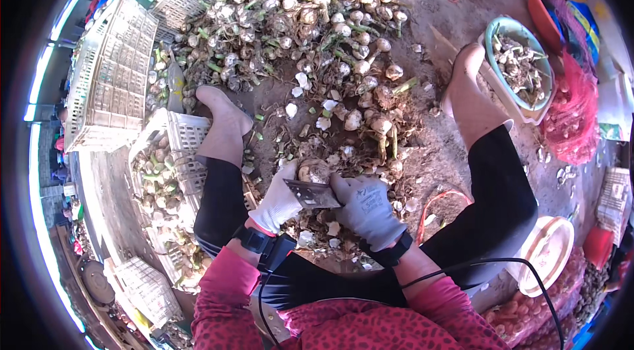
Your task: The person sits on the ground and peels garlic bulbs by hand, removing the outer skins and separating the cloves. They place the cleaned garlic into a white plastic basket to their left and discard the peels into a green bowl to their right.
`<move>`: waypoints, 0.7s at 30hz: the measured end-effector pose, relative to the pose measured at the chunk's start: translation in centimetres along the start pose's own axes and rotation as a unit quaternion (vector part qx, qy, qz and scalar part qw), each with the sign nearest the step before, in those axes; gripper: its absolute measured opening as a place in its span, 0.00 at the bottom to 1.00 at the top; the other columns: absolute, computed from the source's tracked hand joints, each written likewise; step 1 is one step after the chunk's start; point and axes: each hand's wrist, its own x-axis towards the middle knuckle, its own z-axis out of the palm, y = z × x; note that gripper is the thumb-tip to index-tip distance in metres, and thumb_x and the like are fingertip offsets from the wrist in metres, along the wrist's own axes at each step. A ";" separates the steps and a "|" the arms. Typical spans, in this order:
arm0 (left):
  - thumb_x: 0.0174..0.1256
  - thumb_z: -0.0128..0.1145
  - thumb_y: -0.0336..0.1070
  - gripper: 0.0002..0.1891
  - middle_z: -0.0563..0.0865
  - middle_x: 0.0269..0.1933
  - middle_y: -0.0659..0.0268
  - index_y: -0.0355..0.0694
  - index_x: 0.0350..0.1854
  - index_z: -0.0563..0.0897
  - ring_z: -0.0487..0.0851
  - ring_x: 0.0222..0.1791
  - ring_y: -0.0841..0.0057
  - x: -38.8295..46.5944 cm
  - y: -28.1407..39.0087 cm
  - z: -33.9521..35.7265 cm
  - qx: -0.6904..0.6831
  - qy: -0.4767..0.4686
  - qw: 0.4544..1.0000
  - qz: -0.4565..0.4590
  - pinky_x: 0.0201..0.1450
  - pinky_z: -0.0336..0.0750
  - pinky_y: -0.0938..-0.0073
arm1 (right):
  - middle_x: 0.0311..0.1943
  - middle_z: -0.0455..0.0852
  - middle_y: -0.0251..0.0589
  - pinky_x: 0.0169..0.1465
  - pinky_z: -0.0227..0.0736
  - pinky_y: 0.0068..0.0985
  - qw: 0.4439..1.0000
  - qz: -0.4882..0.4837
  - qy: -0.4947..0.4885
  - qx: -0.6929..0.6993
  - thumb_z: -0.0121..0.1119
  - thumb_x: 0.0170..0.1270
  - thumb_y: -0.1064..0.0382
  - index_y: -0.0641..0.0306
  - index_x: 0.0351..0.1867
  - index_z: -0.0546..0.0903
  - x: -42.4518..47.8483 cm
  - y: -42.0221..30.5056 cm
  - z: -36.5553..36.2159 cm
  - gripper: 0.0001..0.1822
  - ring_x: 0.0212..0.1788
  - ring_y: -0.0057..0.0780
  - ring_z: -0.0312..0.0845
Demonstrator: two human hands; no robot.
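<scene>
My left hand (278,200), in a white knit glove, grips a large garlic bulb (314,171) with dry skin. In my right hand (367,206), gloved in white and grey, is a knife with a broad dark blade (311,194). The blade lies just on the near side of the bulb and spans the gap between my hands; its handle is hidden in the right fist. Whether the edge touches the bulb I cannot tell. Pale peelings (291,110), cut green stem pieces and dry roots litter the ground around both hands.
A big heap of garlic bulbs (297,13) with stems lies ahead. On the left stand a crate of trimmed bulbs (189,139) and a stack of plastic crates (111,72). To the right are a basin (490,48), a pink mesh bag (572,112) and a white bucket (562,231).
</scene>
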 end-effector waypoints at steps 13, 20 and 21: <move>0.36 0.72 0.32 0.35 0.85 0.41 0.64 0.29 0.53 0.76 0.82 0.41 0.80 -1.9 3.7 2.6 0.260 -0.008 0.962 0.087 0.47 0.76 0.76 | 0.31 0.86 0.57 0.41 0.78 0.35 0.821 0.295 -0.097 0.478 0.62 0.61 0.50 0.66 0.35 0.85 1.4 2.9 4.4 0.18 0.38 0.46 0.86; 0.53 0.65 0.35 0.24 0.85 0.43 0.59 0.31 0.52 0.75 0.85 0.42 0.71 -1.4 3.7 1.9 0.313 0.032 0.947 0.059 0.47 0.80 0.69 | 0.24 0.83 0.40 0.36 0.74 0.37 0.986 -0.064 0.120 0.098 0.63 0.48 0.61 0.62 0.59 0.73 -1.0 0.0 -1.1 0.32 0.30 0.38 0.83; 0.59 0.60 0.35 0.20 0.85 0.44 0.59 0.32 0.52 0.75 0.85 0.42 0.70 -1.4 2.9 1.7 0.198 0.044 0.979 0.023 0.47 0.81 0.66 | 0.27 0.83 0.42 0.38 0.74 0.37 0.988 -0.059 0.108 0.090 0.64 0.46 0.61 0.64 0.58 0.73 -1.0 -0.3 -1.1 0.33 0.33 0.41 0.83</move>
